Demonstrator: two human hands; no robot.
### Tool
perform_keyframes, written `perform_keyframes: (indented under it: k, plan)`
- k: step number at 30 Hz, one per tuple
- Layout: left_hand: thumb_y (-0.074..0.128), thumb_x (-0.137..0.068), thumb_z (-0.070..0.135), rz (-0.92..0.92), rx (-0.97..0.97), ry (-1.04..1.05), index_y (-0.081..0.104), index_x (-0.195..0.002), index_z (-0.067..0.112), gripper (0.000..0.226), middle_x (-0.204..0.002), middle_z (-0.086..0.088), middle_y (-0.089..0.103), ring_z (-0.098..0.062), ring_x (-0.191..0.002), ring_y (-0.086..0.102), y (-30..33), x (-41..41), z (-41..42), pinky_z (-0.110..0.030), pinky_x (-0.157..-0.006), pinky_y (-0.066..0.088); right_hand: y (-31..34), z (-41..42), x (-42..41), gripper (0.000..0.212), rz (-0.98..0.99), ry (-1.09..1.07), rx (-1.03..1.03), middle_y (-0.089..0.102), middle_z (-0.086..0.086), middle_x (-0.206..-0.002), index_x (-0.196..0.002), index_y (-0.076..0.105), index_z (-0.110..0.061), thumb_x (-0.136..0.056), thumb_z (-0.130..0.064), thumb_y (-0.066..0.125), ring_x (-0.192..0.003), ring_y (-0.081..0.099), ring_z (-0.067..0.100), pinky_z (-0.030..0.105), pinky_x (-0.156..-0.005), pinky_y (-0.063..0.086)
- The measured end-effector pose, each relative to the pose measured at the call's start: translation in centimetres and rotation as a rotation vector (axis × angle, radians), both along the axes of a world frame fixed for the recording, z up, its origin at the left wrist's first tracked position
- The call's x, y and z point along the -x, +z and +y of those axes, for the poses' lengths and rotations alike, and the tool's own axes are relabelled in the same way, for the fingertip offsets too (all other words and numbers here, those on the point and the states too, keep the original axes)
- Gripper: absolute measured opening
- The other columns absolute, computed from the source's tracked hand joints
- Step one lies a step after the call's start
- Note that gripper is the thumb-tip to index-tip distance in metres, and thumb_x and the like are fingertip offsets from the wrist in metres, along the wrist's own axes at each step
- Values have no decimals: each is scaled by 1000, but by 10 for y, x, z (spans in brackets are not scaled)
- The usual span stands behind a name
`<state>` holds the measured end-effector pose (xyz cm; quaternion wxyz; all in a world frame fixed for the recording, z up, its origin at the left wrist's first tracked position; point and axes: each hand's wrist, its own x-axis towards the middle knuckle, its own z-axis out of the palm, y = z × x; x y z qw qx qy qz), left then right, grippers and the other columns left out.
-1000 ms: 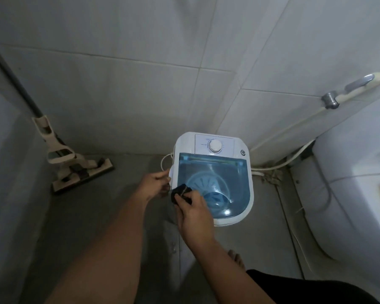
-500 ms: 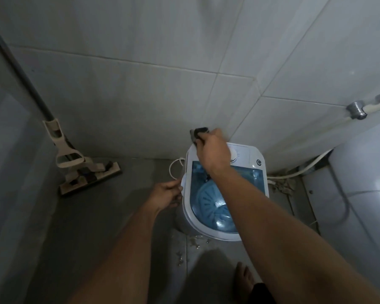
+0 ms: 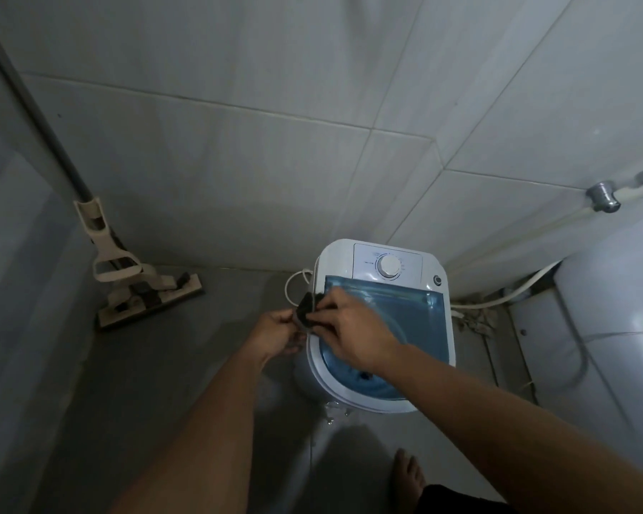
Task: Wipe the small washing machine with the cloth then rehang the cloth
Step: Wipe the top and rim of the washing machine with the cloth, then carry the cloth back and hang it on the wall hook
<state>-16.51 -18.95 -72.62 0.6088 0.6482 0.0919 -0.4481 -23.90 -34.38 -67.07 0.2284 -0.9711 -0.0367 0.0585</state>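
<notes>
I see R hand (image 3: 344,328) fingers (image 3: 322,320) pinched on dark cloth (image 3: 306,309) at washing machine (image 3: 381,328) left rim. L hand (image 3: 275,330) curled against machine's side by cloth; can't tell what it grips. Tub under blue lid (image 3: 416,309): contents unclear.

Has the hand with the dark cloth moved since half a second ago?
Yes. The right hand with the cloth came back from the washing machine's far corner beside the dial to its left edge, nearer the person.
</notes>
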Motion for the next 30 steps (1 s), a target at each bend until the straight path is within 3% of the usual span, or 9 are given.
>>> perform_keyframes:
  k: [2, 4, 7, 11, 14, 18, 21, 25, 30]
  plan:
    - [57, -92, 2, 3, -1, 24, 71, -95, 18, 22, -70, -3, 68, -20, -72, 59, -1, 2, 0, -30, -69, 54, 16, -9, -12, 31, 82, 26, -96, 59, 5, -113, -124, 72, -21, -95, -28, 67, -103, 61, 21, 37, -95, 51]
    - [60, -94, 11, 2, 19, 9, 70, -114, 24, 26, -82, -8, 66, -20, -78, 58, 1, 3, -1, -30, -72, 56, 30, -26, -38, 31, -37, -152, -115, 59, 7, -113, -126, 72, -19, -96, -26, 67, -101, 61, 21, 32, -94, 49]
    - [59, -95, 14, -22, 12, -16, 65, -125, 29, 34, -90, -13, 62, -22, -85, 56, 8, 3, 1, -25, -70, 58, 30, -61, -79, 28, -191, -523, 21, 56, 9, -117, -123, 72, -18, -98, -28, 63, -98, 61, 26, 37, -86, 54]
    - [59, -95, 14, -18, 11, -16, 64, -128, 26, 35, -88, -14, 60, -21, -84, 56, 8, 2, 1, -30, -77, 58, -4, -59, -86, 22, -177, -659, 224, 52, 14, -118, -113, 72, -13, -99, -23, 58, -103, 57, 35, 37, -67, 50]
    - [60, -95, 15, -11, 1, -19, 64, -129, 26, 36, -88, -13, 62, -21, -84, 58, 4, 2, 2, -38, -88, 56, -19, -42, -73, 20, -300, -497, 251, 54, 13, -113, -114, 70, -15, -95, -19, 63, -94, 57, 34, 40, -61, 55]
    - [62, -94, 17, -4, -1, -14, 66, -127, 26, 35, -102, -18, 71, -22, -89, 63, 2, 2, 1, -45, -94, 55, -26, -21, -60, 22, -236, -259, 314, 55, 10, -114, -113, 70, -21, -92, -23, 63, -93, 53, 33, 43, -62, 55]
    - [61, -94, 17, -17, -9, -20, 66, -127, 24, 34, -116, -24, 69, -23, -91, 65, 5, 3, 2, -38, -87, 58, -26, -11, -48, 25, -212, -219, 285, 54, 7, -113, -115, 70, -24, -91, -25, 63, -92, 53, 31, 45, -64, 56]
    - [59, -94, 11, 21, 16, 20, 66, -125, 12, 31, -104, -22, 70, -21, -80, 63, 8, 7, 0, -24, -67, 57, -27, 2, -2, 32, -221, -154, 203, 57, 7, -117, -123, 67, -24, -94, -29, 55, -98, 55, 31, 40, -68, 55]
    - [57, -92, 5, 3, -14, 19, 72, -118, 20, 33, -104, -17, 75, -32, -89, 67, 11, 12, 5, -41, -78, 56, -22, 22, 62, 32, -207, 9, 128, 59, 2, -117, -126, 65, -32, -96, -36, 53, -98, 60, 26, 34, -72, 52]
